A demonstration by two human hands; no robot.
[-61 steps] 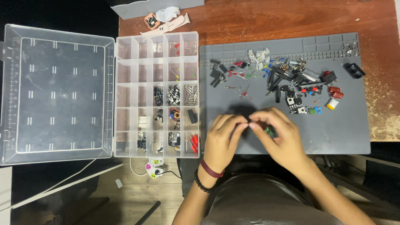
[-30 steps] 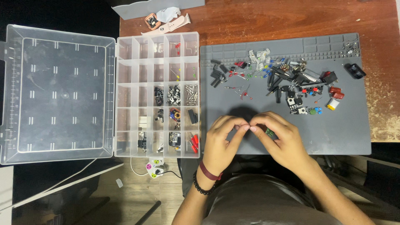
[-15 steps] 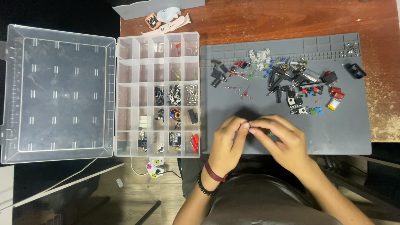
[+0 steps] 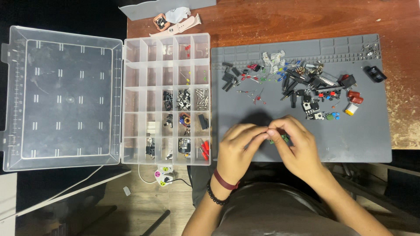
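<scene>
Lid [image 4: 65, 96] of a clear plastic organiser lies flat at the far left, hinged open over a dark surface. Just right of it sits the tray [image 4: 166, 98], split into many compartments; the upper ones are mostly bare apart from a few small red and yellow bits, while the lower right ones hold dark parts, metal pins, a copper coil and red pieces. Above the tray, on the wooden table [image 4: 284, 17], rests a watch [image 4: 175, 21] with a pale pink strap. Below the tray a small white plug [image 4: 162, 177] with coloured dots hangs on a cable.

Right of the tray lies a grey mat [image 4: 306, 144], covering much of the table. The left hand [image 4: 238, 150], with a dark red band and a black bead bracelet at the wrist, hovers over the mat's near edge, its fingers curled and its fingertips pressed against those of the right hand [image 4: 297, 150]. Between the two sets of fingertips sits a small green part [image 4: 280, 140], pinched mostly by the right hand; whether the left also grips it I cannot tell. Farther up the mat spreads a heap of parts [image 4: 302, 85]: black blocks, LEDs with wire legs, red switches. A lone black piece [image 4: 375, 73] lies near the mat's right edge.
</scene>
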